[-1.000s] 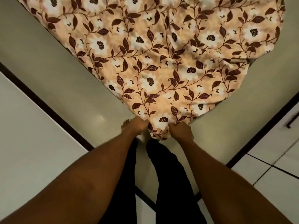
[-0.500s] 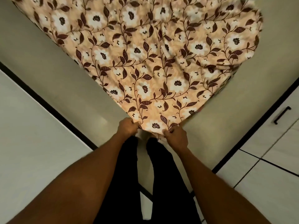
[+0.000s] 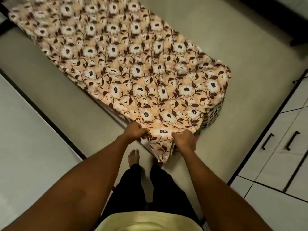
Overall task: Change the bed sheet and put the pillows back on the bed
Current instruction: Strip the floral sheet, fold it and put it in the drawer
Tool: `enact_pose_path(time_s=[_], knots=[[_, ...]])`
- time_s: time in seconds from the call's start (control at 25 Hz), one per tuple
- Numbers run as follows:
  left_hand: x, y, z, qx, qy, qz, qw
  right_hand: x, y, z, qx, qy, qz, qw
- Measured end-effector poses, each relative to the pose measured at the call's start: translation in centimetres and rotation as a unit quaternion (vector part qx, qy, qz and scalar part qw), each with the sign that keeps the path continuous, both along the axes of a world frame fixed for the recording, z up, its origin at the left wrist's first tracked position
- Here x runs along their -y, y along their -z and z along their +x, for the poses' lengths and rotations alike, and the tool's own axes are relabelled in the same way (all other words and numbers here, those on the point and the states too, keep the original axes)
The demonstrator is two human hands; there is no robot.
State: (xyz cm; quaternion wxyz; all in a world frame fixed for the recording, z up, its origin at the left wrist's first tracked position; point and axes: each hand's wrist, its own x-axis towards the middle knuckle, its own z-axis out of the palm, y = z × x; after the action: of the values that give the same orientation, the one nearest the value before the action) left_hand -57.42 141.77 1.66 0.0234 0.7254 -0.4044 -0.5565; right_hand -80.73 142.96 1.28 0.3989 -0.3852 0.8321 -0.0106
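Note:
A peach bed sheet [image 3: 143, 77] printed with white flowers and brown leaves lies spread over a narrow bed, running from the upper left to just in front of me. My left hand [image 3: 135, 130] grips the sheet's near edge on the left. My right hand [image 3: 185, 141] grips the same edge on the right, and a flap of the sheet hangs down between my hands over the bed's corner. At the near right side another patterned cloth [image 3: 214, 114] shows under the sheet. No pillows are in view.
Beige floor [image 3: 233, 47] surrounds the bed. A white surface with a dark edge [image 3: 25, 130] runs along the left. White cabinets with black handles [image 3: 280, 142] stand at the right. My bare foot [image 3: 134, 155] and dark trousers are just below my hands.
The sheet, raised and billowing before, has come down flat over the bed. Both hands kept their grip on its near edge and moved lower; the view tilted so more of the bed shows.

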Motion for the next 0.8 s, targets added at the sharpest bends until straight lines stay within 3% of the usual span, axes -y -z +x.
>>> enact_pose_path(time_s=[0.12, 0.32, 0.8], knots=[[2.2, -1.3, -0.7, 0.041, 0.028, 0.016, 0.999, 2.5, -0.5, 0.3, -0.027, -0.045, -0.008, 0.999], [1.3, -2.1, 0.4, 0.09, 0.116, 0.051, 0.988, 2.7, -0.7, 1.3, 0.023, -0.099, 0.004, 0.995], [1.6, -4.0, 13.7, 0.128, 0.05, 0.005, 0.99, 6.9, -2.5, 11.6, 0.004, -0.254, 0.015, 0.967]])
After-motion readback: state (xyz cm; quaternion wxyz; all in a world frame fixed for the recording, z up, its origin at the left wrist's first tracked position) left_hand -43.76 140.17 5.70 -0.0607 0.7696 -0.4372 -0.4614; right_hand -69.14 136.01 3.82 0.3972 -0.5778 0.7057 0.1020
